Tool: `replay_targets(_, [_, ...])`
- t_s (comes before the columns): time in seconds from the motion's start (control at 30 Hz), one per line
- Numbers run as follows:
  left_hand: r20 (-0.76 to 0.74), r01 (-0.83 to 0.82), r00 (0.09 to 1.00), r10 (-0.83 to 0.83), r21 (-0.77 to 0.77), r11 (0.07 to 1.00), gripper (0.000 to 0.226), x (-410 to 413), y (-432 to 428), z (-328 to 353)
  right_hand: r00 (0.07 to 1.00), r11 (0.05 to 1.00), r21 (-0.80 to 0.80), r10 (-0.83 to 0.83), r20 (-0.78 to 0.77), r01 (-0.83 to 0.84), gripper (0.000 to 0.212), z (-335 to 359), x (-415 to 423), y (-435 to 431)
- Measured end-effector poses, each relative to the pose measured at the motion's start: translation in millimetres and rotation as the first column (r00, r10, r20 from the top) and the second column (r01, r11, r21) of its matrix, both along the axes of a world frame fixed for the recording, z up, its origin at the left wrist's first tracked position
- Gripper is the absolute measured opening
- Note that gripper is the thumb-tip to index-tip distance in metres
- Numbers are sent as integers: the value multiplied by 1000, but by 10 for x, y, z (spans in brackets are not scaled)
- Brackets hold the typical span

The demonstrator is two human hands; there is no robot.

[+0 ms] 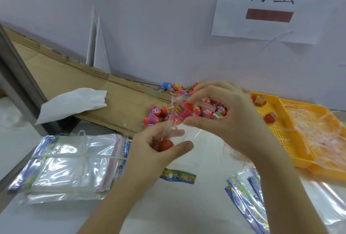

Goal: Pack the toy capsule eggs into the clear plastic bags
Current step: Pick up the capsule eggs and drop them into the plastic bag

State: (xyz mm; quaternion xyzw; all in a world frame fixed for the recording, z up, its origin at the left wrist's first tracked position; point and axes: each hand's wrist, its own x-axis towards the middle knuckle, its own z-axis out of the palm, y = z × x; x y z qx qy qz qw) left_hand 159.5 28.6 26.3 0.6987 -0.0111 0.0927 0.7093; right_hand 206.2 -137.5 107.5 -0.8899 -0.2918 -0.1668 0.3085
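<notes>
A clear bag [179,121] is held open by the right hand [224,114]; a red egg [165,144] is gripped in the left hand [157,151]. Many loose eggs [187,102] remain by the tabletop's far edge, and a tied bag bundle [71,162] is unused.

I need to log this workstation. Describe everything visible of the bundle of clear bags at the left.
The bundle of clear bags is a thick flat stack of glossy transparent plastic pouches with colourful printed header strips and reddish zip lines along one edge. A thin white string is tied around its middle, knotted on top. It lies on the white table, tilted, left of the left hand, which does not touch it.
</notes>
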Motion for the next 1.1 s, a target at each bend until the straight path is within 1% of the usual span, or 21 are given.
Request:
replay_targets(0.1, [-2, 25, 1000, -25, 11, 1000, 32, -12, -2, 17, 994, 1000, 6, 20, -103, -19, 33, 12, -6, 20])
replay_targets(0.2, [13, 36, 999, -35, -61, 997, 24, -5, -11, 49, 985, 999, -13, 33, -169, -36, 30, -1, 0, 37])
replay_targets(0.3, [17, 36, 999, -33, -154, 987, 28, -8, -7, 84, 975, 997, -56, 43, -220, -57, 36, -18, 4, 81])
replay_targets(0.4, [-14, 10, 1000, -13, -208, 978, 30, -12, 9, 120, 967, 997, -28, 69, -245, -78, 32, -34, -2, 127])
replay_targets(0.47, [-29, -5, 1000, -2, -223, 975, 31, -8, 17, 127, 965, 996, -23, 74, -250, -82, 33, -47, -4, 139])
replay_targets(0.53, [-42, -7, 999, -3, -222, 975, 28, 4, 29, 118, 967, 996, -8, 84, -242, -88, 38, -61, -9, 144])
replay_targets(0.63, [-40, 3, 999, -12, -214, 977, 31, 8, 53, 104, 964, 994, 26, 111, -240, -108, 34, -81, -27, 164])
replay_targets(0.7, [-38, -3, 999, -6, -210, 978, 33, 12, 63, 97, 960, 991, 37, 130, -249, -125, 40, -85, -37, 182])
replay_targets(0.8, [-26, -7, 1000, 2, -201, 980, 32, 16, 63, 94, 947, 983, -5, 177, -268, -185, 45, -114, -20, 192])
replay_targets(0.83, [-32, -17, 999, 11, -204, 979, 31, 18, 62, 90, 939, 977, 5, 206, -275, -213, 41, -130, -14, 199])
replay_targets(0.87, [-40, -32, 999, 23, -219, 975, 31, 19, 69, 82, 933, 971, 63, 241, -267, -232, 34, -147, 0, 211])
replay_targets(0.9, [-48, -46, 998, 36, -244, 969, 31, 19, 77, 83, 937, 959, 170, 263, -229, -228, 28, -177, 33, 213])
replay_targets(0.93, [-55, -62, 997, 50, -268, 961, 33, 25, 89, 83, 952, 935, 300, 250, -175, -190, 27, -216, 84, 209])
replay_targets(0.97, [-58, -78, 996, 64, -284, 956, 34, 32, 106, 82, 972, 900, 418, 196, -130, -126, 27, -267, 156, 191])
replay_targets(1.0, [-58, -93, 995, 79, -296, 951, 34, 44, 126, 81, 986, 872, 488, 112, -122, -38, 28, -336, 245, 155])
replay_targets(1.03, [-57, -103, 994, 90, -313, 944, 32, 53, 141, 84, 988, 876, 479, 16, -151, 59, 29, -421, 333, 112])
replay_targets(1.07, [-57, -108, 994, 94, -328, 939, 31, 62, 154, 87, 976, 914, 375, -79, -203, 152, 31, -517, 412, 71])
replay_targets(1.1, [-58, -108, 994, 94, -336, 936, 31, 66, 160, 90, 955, 953, 214, -160, -251, 216, 35, -633, 481, 29])
